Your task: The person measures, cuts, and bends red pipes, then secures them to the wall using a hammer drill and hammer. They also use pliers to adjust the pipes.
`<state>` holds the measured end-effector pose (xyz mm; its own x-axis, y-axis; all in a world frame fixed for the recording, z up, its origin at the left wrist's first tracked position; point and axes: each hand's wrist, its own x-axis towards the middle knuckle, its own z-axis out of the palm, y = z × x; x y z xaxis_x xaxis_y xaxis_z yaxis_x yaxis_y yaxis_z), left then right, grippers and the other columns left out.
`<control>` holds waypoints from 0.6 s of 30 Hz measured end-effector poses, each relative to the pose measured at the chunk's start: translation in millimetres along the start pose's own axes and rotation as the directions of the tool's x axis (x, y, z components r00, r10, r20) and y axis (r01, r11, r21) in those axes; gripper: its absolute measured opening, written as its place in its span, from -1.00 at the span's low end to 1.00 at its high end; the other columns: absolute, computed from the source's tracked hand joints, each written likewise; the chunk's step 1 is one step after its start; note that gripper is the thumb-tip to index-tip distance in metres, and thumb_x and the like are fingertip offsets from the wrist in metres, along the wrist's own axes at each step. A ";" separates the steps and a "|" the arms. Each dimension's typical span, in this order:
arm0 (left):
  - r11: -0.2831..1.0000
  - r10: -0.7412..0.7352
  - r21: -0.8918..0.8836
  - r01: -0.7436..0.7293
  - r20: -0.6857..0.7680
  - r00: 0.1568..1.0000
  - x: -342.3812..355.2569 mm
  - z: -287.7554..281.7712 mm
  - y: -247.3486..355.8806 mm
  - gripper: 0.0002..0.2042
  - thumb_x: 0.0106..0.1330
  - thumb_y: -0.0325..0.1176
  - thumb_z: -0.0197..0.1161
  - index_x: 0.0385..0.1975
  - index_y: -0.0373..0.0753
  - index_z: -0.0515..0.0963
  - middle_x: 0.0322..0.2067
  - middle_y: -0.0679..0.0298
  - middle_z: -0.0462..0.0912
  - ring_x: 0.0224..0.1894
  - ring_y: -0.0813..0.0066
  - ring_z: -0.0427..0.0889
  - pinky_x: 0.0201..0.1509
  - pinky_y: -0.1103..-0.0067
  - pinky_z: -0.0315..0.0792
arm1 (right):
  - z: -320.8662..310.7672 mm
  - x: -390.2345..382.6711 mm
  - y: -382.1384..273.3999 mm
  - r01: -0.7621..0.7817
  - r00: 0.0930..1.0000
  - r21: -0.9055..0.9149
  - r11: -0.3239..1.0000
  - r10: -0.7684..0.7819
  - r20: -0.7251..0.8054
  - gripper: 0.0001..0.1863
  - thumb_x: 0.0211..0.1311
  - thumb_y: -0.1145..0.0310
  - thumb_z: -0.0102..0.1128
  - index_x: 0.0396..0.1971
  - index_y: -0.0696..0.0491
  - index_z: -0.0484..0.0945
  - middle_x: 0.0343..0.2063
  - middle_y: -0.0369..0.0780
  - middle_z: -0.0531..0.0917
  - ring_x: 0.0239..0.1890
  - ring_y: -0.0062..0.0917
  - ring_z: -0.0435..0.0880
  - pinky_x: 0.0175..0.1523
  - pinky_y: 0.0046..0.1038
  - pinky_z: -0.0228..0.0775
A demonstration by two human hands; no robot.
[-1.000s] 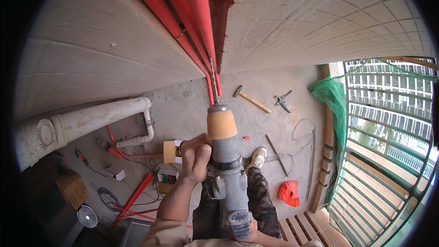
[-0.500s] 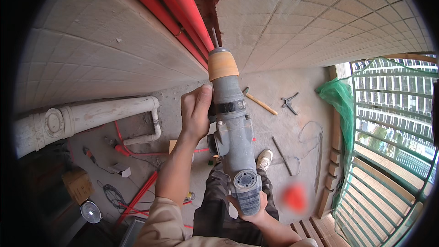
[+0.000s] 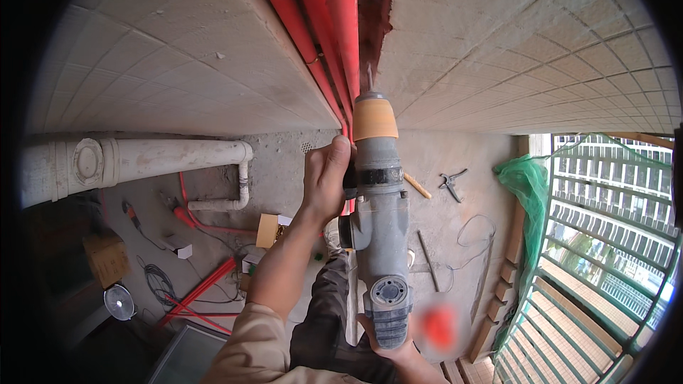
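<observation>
A grey rotary hammer drill (image 3: 383, 235) with an orange front collar is held in front of me, pointing away. My left hand (image 3: 326, 179) is closed round its side handle near the front, thumb up. Low on the drill, my right hand (image 3: 400, 353) wraps the rear grip, and the drill body hides most of its fingers. The drill bit (image 3: 369, 78) points toward a dark recess in the wall, beside red pipes (image 3: 334, 14) running up the corner. Whether its tip touches the wall, I cannot tell.
A white drainpipe (image 3: 156, 160) runs along the left. On the floor lie a wooden-handled hammer (image 3: 417, 185), pliers-like tool (image 3: 451, 184), metal rod (image 3: 428, 259), cable coil (image 3: 162, 286) and open carton (image 3: 267, 230). Green netting (image 3: 525, 185) hangs by a railing (image 3: 605, 227) at right.
My view has turned, so the pipes look more upright. In the picture, the drill and both hands have moved right and slightly down. Both hands keep their hold; the hammer's head is now hidden.
</observation>
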<state>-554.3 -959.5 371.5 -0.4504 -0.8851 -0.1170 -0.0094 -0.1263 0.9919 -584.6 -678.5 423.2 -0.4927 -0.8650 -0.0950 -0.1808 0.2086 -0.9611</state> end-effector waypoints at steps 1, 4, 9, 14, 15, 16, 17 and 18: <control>1.000 0.004 -0.016 -0.005 -0.004 1.000 3.0 0.2 -0.7 -0.41 0.56 0.07 -0.10 -0.50 -0.37 0.53 -0.59 0.42 0.50 -0.47 0.67 0.39 -0.38 0.55 0.30 | -2.4 -1.8 2.0 -0.028 0.999 -0.015 0.999 0.029 0.035 -0.67 -0.14 0.58 0.52 -0.30 0.19 0.61 -0.35 -0.12 0.68 -0.38 -0.27 0.70 -0.25 -0.38 0.55; 0.996 -0.008 -0.084 0.005 -0.037 0.999 8.1 8.9 11.7 -0.37 0.56 0.12 -0.13 -0.52 -0.36 0.54 -0.60 0.41 0.50 -0.49 0.66 0.40 -0.40 0.54 0.30 | -8.2 9.5 -7.6 0.038 0.997 -0.125 0.991 -0.029 0.072 -0.68 -0.13 0.58 0.51 -0.30 0.19 0.61 -0.35 -0.13 0.68 -0.39 -0.28 0.69 -0.25 -0.39 0.54; 0.999 -0.042 -0.020 0.041 -0.018 0.999 19.0 0.3 7.6 -0.34 0.56 0.15 -0.18 -0.60 -0.32 0.47 -0.62 0.46 0.44 -0.51 0.68 0.35 -0.43 0.56 0.25 | -11.2 34.8 -32.4 -0.041 0.991 -0.067 0.997 0.049 0.123 -0.67 -0.11 0.58 0.51 -0.28 0.17 0.62 -0.33 -0.15 0.68 -0.36 -0.29 0.68 -0.22 -0.40 0.53; 0.994 -0.054 -0.092 0.051 -0.025 0.998 29.5 1.8 2.2 -0.35 0.56 0.16 -0.19 -0.60 -0.29 0.45 -0.61 0.48 0.43 -0.50 0.69 0.33 -0.42 0.57 0.24 | -5.5 38.3 -24.1 -0.046 0.991 -0.011 0.999 0.047 0.126 -0.65 0.02 0.42 0.51 -0.17 0.13 0.62 -0.37 -0.14 0.73 -0.39 -0.29 0.74 -0.27 -0.36 0.53; 0.993 -0.054 -0.108 0.052 -0.019 0.998 30.7 0.3 -1.1 -0.34 0.56 0.17 -0.19 -0.60 -0.29 0.46 -0.60 0.48 0.44 -0.49 0.69 0.34 -0.41 0.58 0.24 | -5.6 39.4 -26.8 -0.046 0.990 -0.027 0.999 0.049 0.131 -0.65 0.02 0.42 0.51 -0.16 0.12 0.62 -0.35 -0.14 0.73 -0.38 -0.28 0.74 -0.26 -0.36 0.53; 0.994 -0.057 -0.090 0.054 -0.034 0.998 31.5 1.9 2.9 -0.35 0.55 0.17 -0.18 -0.60 -0.29 0.46 -0.60 0.48 0.44 -0.49 0.69 0.35 -0.42 0.58 0.24 | -5.6 42.0 -28.2 -0.044 0.990 -0.048 0.998 0.050 0.133 -0.64 0.02 0.42 0.50 -0.16 0.12 0.62 -0.34 -0.13 0.73 -0.36 -0.27 0.74 -0.25 -0.35 0.53; 0.996 -0.061 -0.072 0.057 -0.049 0.997 31.0 6.0 11.8 -0.35 0.55 0.18 -0.17 -0.59 -0.29 0.46 -0.59 0.48 0.45 -0.48 0.69 0.35 -0.42 0.58 0.24 | -5.9 43.6 -27.6 -0.022 0.992 -0.055 0.998 0.029 0.121 -0.64 -0.03 0.47 0.52 -0.19 0.14 0.62 -0.33 -0.14 0.72 -0.37 -0.28 0.72 -0.25 -0.37 0.53; 0.997 -0.063 -0.054 0.060 -0.063 0.996 30.6 8.2 16.2 -0.35 0.54 0.19 -0.16 -0.59 -0.29 0.46 -0.59 0.48 0.45 -0.48 0.69 0.35 -0.42 0.58 0.24 | -6.0 45.2 -26.5 0.000 0.994 -0.062 0.998 0.007 0.109 -0.64 -0.09 0.51 0.53 -0.23 0.17 0.62 -0.33 -0.15 0.70 -0.37 -0.29 0.70 -0.25 -0.39 0.53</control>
<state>-575.6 -984.9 384.4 -0.3916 -0.9018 -0.1825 0.0119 -0.2033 0.9790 -607.2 -720.4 445.9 -0.3984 -0.9081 -0.1291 -0.2335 0.2366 -0.9431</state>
